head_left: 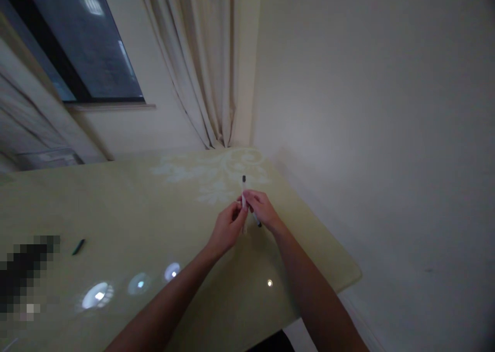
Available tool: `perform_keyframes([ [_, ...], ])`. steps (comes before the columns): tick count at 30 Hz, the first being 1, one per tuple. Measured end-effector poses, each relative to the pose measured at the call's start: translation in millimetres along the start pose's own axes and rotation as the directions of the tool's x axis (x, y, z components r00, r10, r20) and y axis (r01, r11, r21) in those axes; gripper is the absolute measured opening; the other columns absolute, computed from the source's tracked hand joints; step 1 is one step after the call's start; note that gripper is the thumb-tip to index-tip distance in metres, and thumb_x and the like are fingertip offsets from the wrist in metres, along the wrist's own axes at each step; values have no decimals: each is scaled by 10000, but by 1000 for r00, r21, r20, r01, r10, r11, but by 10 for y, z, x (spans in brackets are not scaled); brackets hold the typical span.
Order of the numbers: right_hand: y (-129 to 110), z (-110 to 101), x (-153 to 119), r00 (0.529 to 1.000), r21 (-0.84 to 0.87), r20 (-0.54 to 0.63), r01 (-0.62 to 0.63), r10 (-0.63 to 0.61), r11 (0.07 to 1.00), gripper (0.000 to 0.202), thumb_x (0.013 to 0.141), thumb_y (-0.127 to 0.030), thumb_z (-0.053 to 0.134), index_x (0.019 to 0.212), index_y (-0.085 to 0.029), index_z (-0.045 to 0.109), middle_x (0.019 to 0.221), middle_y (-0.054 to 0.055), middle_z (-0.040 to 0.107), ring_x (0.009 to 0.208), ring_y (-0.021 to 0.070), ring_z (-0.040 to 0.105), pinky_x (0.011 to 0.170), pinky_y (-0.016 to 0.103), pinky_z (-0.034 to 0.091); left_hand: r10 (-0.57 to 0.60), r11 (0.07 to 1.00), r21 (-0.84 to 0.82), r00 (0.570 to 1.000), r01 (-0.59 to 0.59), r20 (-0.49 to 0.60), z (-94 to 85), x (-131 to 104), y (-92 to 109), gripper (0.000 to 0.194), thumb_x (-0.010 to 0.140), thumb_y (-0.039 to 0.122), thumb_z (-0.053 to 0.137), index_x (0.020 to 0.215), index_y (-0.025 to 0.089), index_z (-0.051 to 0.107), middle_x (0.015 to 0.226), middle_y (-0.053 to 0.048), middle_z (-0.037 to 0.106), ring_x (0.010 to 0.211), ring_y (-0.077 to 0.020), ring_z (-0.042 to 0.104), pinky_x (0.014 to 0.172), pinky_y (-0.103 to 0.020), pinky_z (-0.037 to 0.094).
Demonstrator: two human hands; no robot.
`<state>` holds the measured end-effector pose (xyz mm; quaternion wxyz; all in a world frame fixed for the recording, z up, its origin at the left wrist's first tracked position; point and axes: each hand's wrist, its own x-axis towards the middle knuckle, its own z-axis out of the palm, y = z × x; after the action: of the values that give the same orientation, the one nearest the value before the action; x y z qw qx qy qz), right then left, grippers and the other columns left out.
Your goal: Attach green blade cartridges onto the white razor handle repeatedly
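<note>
A slim white pen with a black tip stands upright between my hands, above the table. My left hand is closed round its lower part. Against its middle, the fingers of my right hand are pinched. A second dark-ended pen slants down from under my right hand; whether it is held or lies on the table I cannot tell. Small pale pieces show just below my left fingertips, too small to make out.
The glossy greenish table has a pale floral pattern and lamp reflections. A short dark green object lies at left, near a pixelated dark area. Curtains, a window and a wall border the table.
</note>
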<state>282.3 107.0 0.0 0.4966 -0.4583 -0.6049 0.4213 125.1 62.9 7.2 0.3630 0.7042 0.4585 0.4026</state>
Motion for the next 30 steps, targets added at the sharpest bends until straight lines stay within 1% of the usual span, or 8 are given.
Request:
perform_keyframes([
  [2, 2, -5, -12, 1000, 91, -1, 15, -15, 996, 569, 836, -719, 733, 661, -183, 654, 595, -10, 575, 557, 131, 517, 547, 245, 392, 12, 1000, 27, 999, -13, 45, 41, 71, -30, 435, 1029, 527, 438, 801, 205, 621, 743, -4, 657, 701, -178, 620, 668, -277, 481],
  [5, 10, -108, 3, 993, 114, -122, 9, 5, 993, 568, 871, -711, 693, 662, -185, 647, 595, -8, 572, 546, 125, 498, 547, 247, 395, -14, 992, 127, 998, 6, 63, 17, 135, -169, 472, 1055, 484, 391, 841, 197, 699, 840, -53, 738, 802, -211, 682, 780, -320, 522],
  [8, 10, -220, 37, 964, 161, -263, 12, 31, 987, 572, 893, -718, 649, 663, -197, 597, 623, -6, 572, 533, 115, 482, 518, 242, 375, -80, 958, 277, 997, 77, 1, -49, 190, -354, 310, 964, 434, 597, 999, 165, 749, 1024, -128, 757, 954, -273, 695, 870, -381, 527],
  [11, 0, -247, 52, 943, 206, -327, 4, 66, 978, 559, 885, -714, 656, 669, -207, 562, 604, -26, 534, 471, 96, 425, 451, 239, 304, -115, 917, 385, 993, 105, 2, -61, 247, -462, 428, 801, 363, 798, 1172, 155, 752, 1187, -161, 729, 1078, -310, 694, 928, -389, 525],
  [17, 0, -178, 37, 935, 244, -340, -17, 102, 970, 548, 852, -716, 698, 689, -209, 569, 570, -44, 501, 438, 85, 391, 417, 231, 271, -103, 882, 468, 993, 63, 61, 47, 332, -409, 297, 809, 308, 772, 1074, 175, 790, 1092, -123, 742, 1004, -294, 718, 885, -373, 534],
  [21, 15, -120, 14, 948, 235, -296, -44, 115, 971, 558, 855, -739, 682, 719, -209, 574, 555, -59, 472, 436, 82, 377, 413, 221, 275, -55, 893, 449, 997, 22, 61, -93, 195, -382, 227, 804, 285, 762, 1000, 173, 783, 1002, -107, 742, 940, -284, 709, 854, -374, 538],
  [26, -43, 152, -119, 984, 211, -92, -131, 153, 969, 554, 876, -755, 644, 778, -212, 590, 516, -95, 390, 408, 86, 311, 408, 230, 238, -2, 921, 389, 1000, -3, 13, -549, -333, -445, 317, 881, 433, 723, 1096, 202, 756, 982, -60, 715, 740, -202, 654, 728, -330, 548],
  [30, -160, 443, -337, 988, -94, 102, -106, 115, 990, 485, 917, -634, 676, 729, -188, 633, 559, -67, 402, 521, 112, 392, 500, 245, 268, 39, 940, 341, 993, 2, -114, -802, -671, -475, 344, 893, 475, 736, 1124, 222, 756, 909, -27, 688, 649, -174, 608, 636, -304, 542],
])
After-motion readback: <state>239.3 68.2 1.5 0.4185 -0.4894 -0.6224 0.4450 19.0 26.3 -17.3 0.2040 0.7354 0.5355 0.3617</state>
